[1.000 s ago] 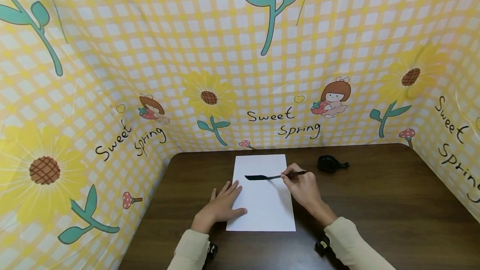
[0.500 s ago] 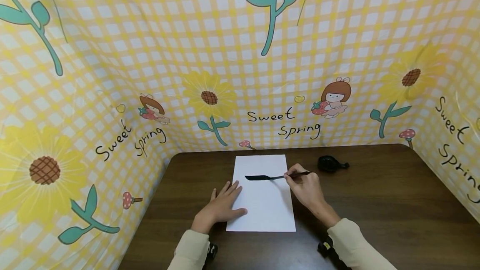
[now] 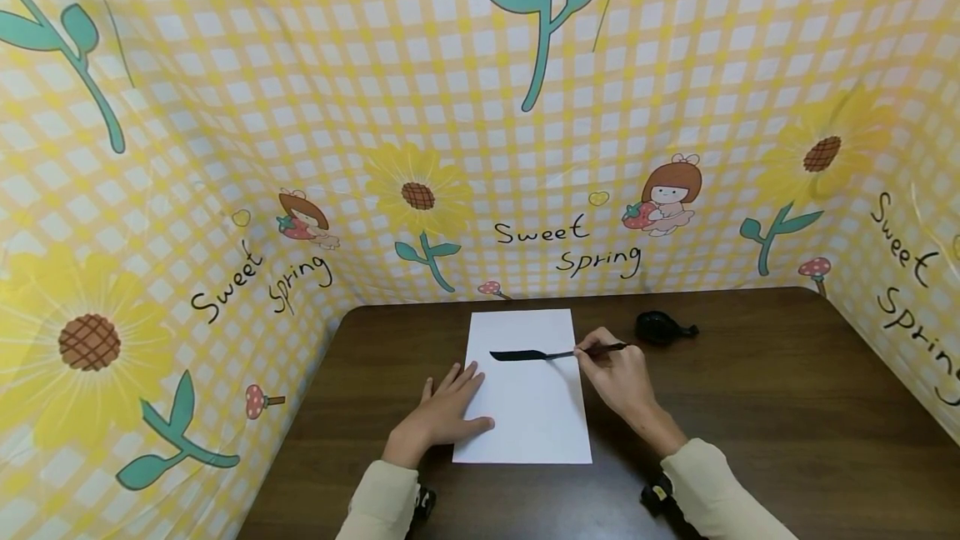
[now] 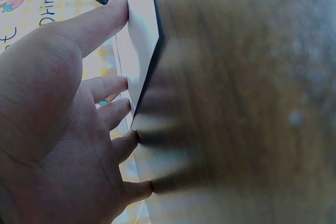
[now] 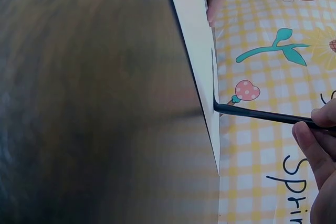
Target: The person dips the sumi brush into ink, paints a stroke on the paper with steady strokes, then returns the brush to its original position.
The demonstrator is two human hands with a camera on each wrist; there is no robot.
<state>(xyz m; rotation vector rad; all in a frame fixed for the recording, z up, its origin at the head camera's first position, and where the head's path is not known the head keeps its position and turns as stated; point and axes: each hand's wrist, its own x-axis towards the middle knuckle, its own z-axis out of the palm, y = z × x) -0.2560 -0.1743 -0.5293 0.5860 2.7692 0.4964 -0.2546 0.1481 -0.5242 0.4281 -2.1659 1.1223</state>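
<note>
Head view: your right hand (image 3: 617, 373) pinches a slim, dark-handled brush (image 5: 262, 115), its tip touching a white rectangular sheet of paper (image 3: 525, 419) at the right end of a broad black stroke (image 3: 516, 356). Your left hand (image 3: 441, 413) rests on the sheet's left side, fingers straight and apart. Beyond your right hand, a rounded black bottle (image 3: 657, 328) with a narrow neck rests on the dark brown wood-grain table (image 3: 750, 407), before a yellow-and-white checked cloth (image 3: 420, 65).
</note>
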